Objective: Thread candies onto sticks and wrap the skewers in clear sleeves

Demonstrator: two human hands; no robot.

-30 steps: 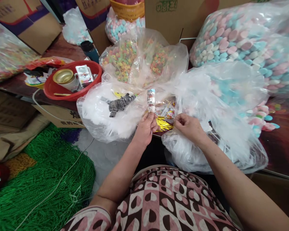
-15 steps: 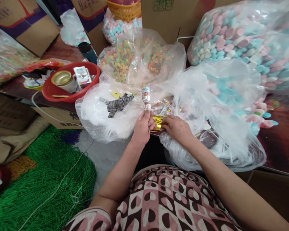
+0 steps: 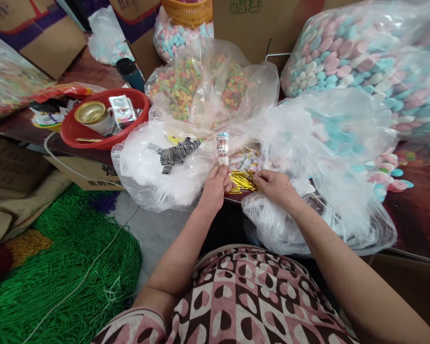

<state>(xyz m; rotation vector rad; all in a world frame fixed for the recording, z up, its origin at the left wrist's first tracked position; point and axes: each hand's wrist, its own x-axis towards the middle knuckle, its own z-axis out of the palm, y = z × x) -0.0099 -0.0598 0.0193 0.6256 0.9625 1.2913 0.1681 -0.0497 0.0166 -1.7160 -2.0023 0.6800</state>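
My left hand is closed around the lower end of a small printed packet. The packet stands upright above my fingers, with a blue top and a barcode on its side. A pile of shiny gold twist ties lies at the table edge between my two hands. At the right end of that pile, the thumb and fingers of my right hand are pinched together. What is between those fingertips is too small to make out. Behind the ties lie some printed clear wrappers.
To the left, a plastic bag of white material holds grey striped fabric. A red basin stands beyond it. Bags of ring-shaped candy and pastel candy fill the back. Crumpled plastic lies right; green cords lie below left.
My right hand has shifted slightly right, off the gold ties to the end of the pile, which now shows more. The left hand and packet sit slightly further right in view.
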